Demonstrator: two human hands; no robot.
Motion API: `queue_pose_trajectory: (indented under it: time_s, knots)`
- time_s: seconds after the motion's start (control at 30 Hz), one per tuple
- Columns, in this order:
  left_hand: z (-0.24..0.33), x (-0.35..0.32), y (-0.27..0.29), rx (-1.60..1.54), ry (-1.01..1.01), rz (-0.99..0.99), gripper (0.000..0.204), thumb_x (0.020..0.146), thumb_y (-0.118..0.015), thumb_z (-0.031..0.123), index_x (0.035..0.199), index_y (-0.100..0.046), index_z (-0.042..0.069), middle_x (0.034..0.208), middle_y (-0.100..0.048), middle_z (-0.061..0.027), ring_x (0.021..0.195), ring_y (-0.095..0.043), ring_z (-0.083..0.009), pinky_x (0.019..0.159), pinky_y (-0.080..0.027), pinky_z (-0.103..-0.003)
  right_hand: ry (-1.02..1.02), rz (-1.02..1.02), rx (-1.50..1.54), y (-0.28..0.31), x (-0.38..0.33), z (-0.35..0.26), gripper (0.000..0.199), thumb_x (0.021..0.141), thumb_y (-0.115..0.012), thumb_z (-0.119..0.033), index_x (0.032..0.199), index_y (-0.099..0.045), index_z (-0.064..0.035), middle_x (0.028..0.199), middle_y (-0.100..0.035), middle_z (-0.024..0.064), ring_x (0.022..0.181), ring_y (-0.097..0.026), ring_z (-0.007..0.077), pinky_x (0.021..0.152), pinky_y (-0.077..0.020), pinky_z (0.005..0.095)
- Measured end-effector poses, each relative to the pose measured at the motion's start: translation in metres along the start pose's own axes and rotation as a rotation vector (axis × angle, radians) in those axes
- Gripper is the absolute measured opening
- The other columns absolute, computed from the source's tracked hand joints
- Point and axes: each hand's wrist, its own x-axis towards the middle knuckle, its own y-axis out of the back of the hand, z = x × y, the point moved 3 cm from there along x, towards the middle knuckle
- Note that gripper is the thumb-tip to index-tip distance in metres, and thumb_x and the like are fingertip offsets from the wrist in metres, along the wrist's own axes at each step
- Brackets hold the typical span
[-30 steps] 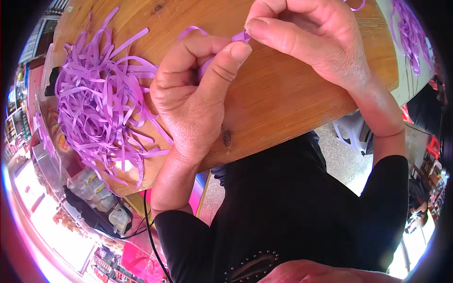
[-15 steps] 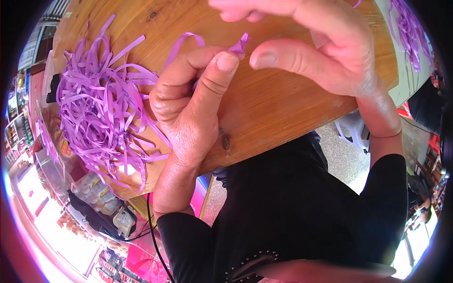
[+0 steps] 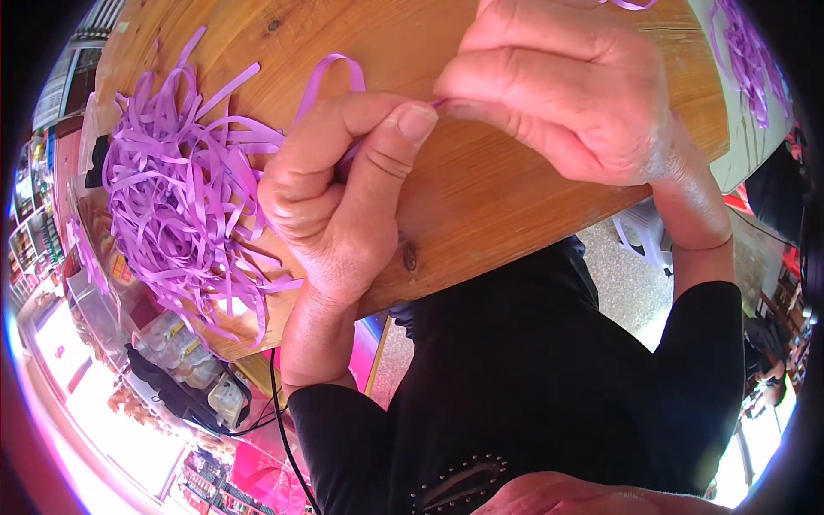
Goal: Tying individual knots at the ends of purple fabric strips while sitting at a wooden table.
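Knotted wooden table (image 3: 515, 210) above pale speckled floor (image 3: 622, 287)

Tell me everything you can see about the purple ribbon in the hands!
The ribbon is a thin, flat, light-purple strip. Part of it curves up in a loop beside the left hand. The left hand and right hand pinch it above the wooden table, with just a sliver showing between their fingertips. The hands hide the rest.

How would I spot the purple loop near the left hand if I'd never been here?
Find the wooden table, with a tangled purple pile on its left part. Just right of the pile is the left hand; the loop rises into view behind it. Unlike the pile's snarled strands, it makes a single smooth arch against the wood.
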Motion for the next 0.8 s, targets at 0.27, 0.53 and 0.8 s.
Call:
queue_pose_trajectory:
  time_s: [0.27, 0.53, 0.8]
  knots:
    - [-0.002, -0.001, 0.011, -0.055, 0.115, 0.090, 0.007, 0.078, -0.067, -0.001, 0.084, -0.064, 0.001, 0.069, -0.056, 0.0054, 0.059, -0.040, 0.0001, 0.054, -0.032, -0.014, -0.182, -0.016, 0.103, -0.008, 0.000, 0.004, 0.014, 0.068, -0.071, -0.007, 0.080, -0.065, -0.0031, 0.072, -0.056, 0.0037, 0.063, -0.050, 0.0175, 0.055, -0.0356, 0.0284]
    - [-0.007, 0.000, 0.012, -0.325, 0.200, 0.117, 0.003, 0.081, -0.065, 0.001, 0.084, -0.063, 0.001, 0.073, -0.060, 0.0013, 0.065, -0.045, -0.0029, 0.061, -0.036, -0.018, -0.181, 0.001, 0.050, -0.015, -0.002, 0.016, 0.033, 0.076, -0.070, -0.022, 0.102, -0.061, -0.0022, 0.082, -0.058, 0.0078, 0.069, -0.053, 0.0205, 0.059, -0.0444, 0.0317]
    - [-0.002, 0.000, 0.006, -0.385, 0.148, 0.103, 0.012, 0.088, -0.055, 0.009, 0.084, -0.061, -0.001, 0.063, -0.052, 0.0002, 0.046, -0.026, -0.0036, 0.044, -0.020, -0.021, 0.581, 0.345, -0.470, -0.045, -0.018, 0.052, 0.029, 0.080, -0.067, -0.017, 0.104, -0.060, -0.0008, 0.088, -0.059, 0.0075, 0.080, -0.057, 0.0229, 0.066, -0.0469, 0.0307]
